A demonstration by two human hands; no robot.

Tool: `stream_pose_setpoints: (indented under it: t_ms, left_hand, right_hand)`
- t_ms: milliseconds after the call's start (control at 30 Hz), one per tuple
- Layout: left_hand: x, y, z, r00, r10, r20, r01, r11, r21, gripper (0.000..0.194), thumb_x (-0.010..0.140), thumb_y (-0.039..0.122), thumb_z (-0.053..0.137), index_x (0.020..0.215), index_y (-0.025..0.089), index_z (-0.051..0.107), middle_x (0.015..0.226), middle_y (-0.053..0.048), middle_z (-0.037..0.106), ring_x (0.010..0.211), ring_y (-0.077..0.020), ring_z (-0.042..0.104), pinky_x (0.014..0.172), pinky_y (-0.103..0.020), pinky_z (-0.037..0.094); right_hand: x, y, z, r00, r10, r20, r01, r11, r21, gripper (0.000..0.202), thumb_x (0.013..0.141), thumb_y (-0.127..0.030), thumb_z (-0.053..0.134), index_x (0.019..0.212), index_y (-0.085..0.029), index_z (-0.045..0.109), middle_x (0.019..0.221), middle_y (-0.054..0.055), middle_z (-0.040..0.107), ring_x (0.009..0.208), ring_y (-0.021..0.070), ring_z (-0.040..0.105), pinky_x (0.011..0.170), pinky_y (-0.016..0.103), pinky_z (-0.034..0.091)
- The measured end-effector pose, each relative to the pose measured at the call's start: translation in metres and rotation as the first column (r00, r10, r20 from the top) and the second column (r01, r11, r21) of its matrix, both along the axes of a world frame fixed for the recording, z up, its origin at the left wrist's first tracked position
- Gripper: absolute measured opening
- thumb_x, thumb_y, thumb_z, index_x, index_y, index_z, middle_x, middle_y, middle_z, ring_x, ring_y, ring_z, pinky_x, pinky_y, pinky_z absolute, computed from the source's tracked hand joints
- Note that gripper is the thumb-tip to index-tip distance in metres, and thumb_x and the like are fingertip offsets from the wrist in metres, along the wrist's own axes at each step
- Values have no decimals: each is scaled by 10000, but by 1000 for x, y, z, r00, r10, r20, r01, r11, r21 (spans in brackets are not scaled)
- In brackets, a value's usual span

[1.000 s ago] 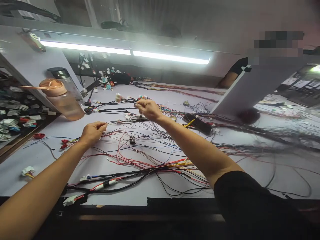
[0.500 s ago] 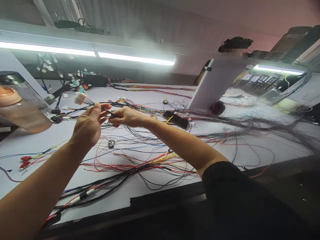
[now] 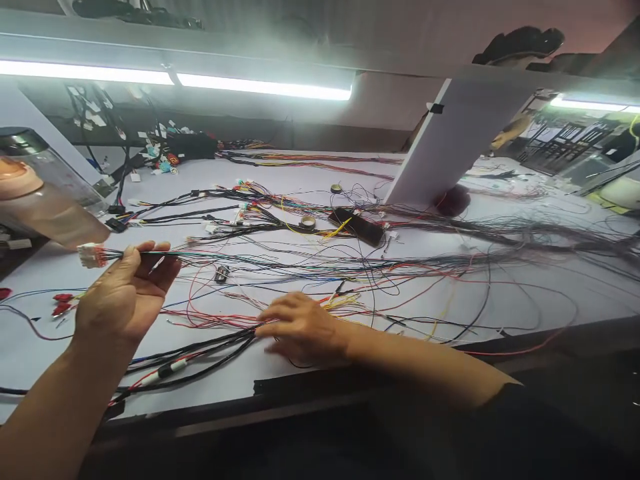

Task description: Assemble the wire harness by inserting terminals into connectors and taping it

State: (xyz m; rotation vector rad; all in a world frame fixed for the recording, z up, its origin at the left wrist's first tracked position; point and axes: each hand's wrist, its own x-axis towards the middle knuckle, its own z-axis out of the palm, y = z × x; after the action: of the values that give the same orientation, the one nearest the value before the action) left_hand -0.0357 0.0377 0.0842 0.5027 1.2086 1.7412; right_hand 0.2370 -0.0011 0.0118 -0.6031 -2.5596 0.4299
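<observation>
My left hand [image 3: 123, 290] pinches a thin wire bundle just behind its white connector [image 3: 91, 256], raised above the table at the left. From there the wires run right across the table. Nearer the front edge, my right hand [image 3: 297, 327] is over a black-sleeved cable bundle [image 3: 235, 343] and loose red wires; its fingers are bent and slightly apart, somewhat blurred, and nothing shows between them. A small dark part [image 3: 222, 273] lies between the two hands.
Behind the hands are a black phone [image 3: 357, 227], a tape roll [image 3: 307, 221] and more harnesses. A large bottle [image 3: 50, 193] stands at the left, a white upright panel [image 3: 440, 147] at the right. Beyond the panel, part of a person's arm [image 3: 511, 132] shows.
My right hand has let go of the bundle and moved down and right to the front wires. My left hand, with the connector bundle, has moved left and down. The view has shifted.
</observation>
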Motion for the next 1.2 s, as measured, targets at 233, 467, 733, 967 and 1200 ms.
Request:
stream_pose_setpoints:
  t_ms: [233,467,733,967,1200]
  left_hand:
    - [-9,-4,-11,986,150,72,-147,988,-40,273,942,222,439,781,172,653,871,-18,683,811,-108,640,679,-214,592]
    - [5,-15,-14,962,232,143,-226,972,-57,322,964,182,402,735,151,626,782,1,675,751,-80,641,662,-203,576]
    - [-8,-24,-25,966,216,142,-211,976,-46,298,967,202,402,761,137,607,784,-19,666,725,-90,637,685,-203,562]
    - [-21,-15,-43,951,261,168,-253,965,-72,331,976,210,373,745,142,600,751,-15,652,704,-80,622,647,-183,555]
    - [-25,-31,-56,959,261,110,-255,965,-69,221,913,144,488,759,148,646,758,-17,655,700,-90,618,633,-179,555]
  right_hand:
    - [3,1,-17,985,-61,164,53,997,50,302,983,-207,409,1107,-286,673,1309,-46,611,1252,168,496,1005,333,410]
    - [-3,27,-1,976,-208,-62,215,963,163,247,971,-257,464,1139,-216,640,1261,64,628,1178,176,512,976,337,383]
    - [16,45,-13,864,-434,256,350,882,315,251,978,-190,427,1042,-207,669,1013,71,679,873,196,518,788,352,318]
    - [51,38,-21,869,-435,237,354,880,315,227,970,-250,478,930,-227,700,941,47,685,864,190,508,782,356,309]
    - [19,27,-3,937,-348,-34,348,918,190,318,971,-286,473,1253,-187,583,1289,79,602,1173,190,483,998,350,347]
